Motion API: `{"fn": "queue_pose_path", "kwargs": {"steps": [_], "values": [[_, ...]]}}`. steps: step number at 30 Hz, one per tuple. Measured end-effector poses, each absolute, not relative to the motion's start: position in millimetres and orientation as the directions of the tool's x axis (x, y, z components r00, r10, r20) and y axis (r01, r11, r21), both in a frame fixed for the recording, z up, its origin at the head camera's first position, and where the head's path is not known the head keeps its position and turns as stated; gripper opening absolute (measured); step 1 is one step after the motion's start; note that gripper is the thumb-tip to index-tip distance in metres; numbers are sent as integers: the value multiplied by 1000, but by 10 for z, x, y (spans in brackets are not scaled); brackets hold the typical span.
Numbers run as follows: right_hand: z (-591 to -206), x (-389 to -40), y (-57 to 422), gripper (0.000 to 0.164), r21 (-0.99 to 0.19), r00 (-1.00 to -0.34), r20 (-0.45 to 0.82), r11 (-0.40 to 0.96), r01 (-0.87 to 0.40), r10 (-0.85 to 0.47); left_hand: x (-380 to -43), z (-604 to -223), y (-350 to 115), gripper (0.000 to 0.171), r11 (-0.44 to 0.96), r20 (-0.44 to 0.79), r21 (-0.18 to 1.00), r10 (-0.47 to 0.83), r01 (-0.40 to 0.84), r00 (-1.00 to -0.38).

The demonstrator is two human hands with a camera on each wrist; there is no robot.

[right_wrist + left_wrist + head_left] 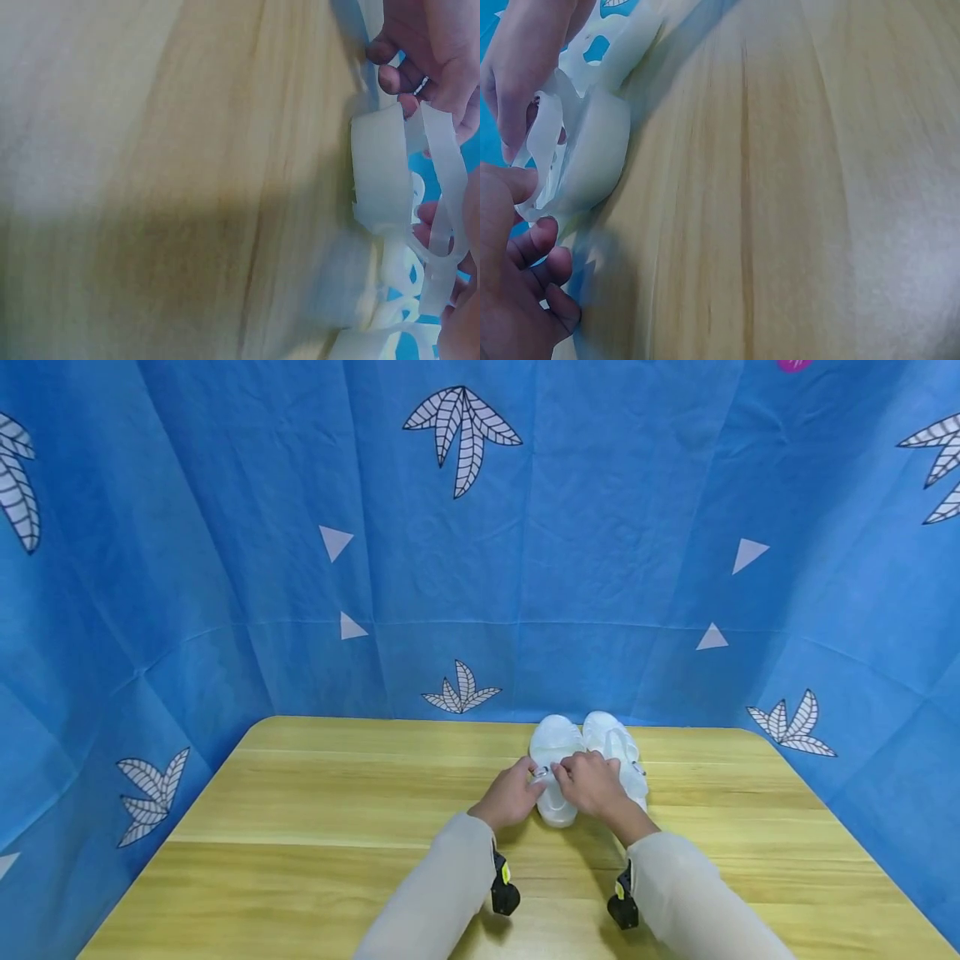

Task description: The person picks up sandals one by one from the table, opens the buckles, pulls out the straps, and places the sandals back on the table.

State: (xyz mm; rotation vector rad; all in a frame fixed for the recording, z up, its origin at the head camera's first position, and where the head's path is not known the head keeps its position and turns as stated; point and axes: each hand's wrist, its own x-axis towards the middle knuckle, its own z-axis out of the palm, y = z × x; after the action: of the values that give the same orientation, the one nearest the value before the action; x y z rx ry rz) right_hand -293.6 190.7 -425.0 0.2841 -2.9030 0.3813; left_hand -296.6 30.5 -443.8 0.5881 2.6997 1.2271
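Note:
Two white, translucent slip-on sandals lie side by side on the table, toes toward the blue cloth. My left hand [508,795] pinches the strap of the left sandal [557,737] from its left side, thumb at the strap edge. From the other side my right hand [592,783] grips the same strap and partly covers the right sandal [602,728]. In the left wrist view the strap [549,142] arches up between both hands, above the thick sole [600,150]. A small dark ornament shows on the strap between the fingers.
The light wood table [300,802] has rounded far corners. Blue cloth [615,527] with leaf and triangle prints hangs behind it and along both sides. A black wrist camera [506,889] hangs under the left sleeve, another [622,906] under the right.

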Motion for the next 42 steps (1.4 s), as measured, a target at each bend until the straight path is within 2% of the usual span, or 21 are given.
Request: {"fn": "queue_pose_path", "kwargs": {"steps": [11,23,42], "values": [[-4319,-2855,1915,28,-308,-958,242,923,-229,-156,-2967,-4556,259,19,597,74,738,394,316,-916],[-4361,-2737,1861,29,-364,-958,250,904,-226,-139,-2844,-4525,173,18,578,72,756,393,307,-917],[-4438,-2414,1764,14,-448,-941,302,850,-279,-149,-2574,-4553,-32,19,507,68,810,419,295,-906]]}}
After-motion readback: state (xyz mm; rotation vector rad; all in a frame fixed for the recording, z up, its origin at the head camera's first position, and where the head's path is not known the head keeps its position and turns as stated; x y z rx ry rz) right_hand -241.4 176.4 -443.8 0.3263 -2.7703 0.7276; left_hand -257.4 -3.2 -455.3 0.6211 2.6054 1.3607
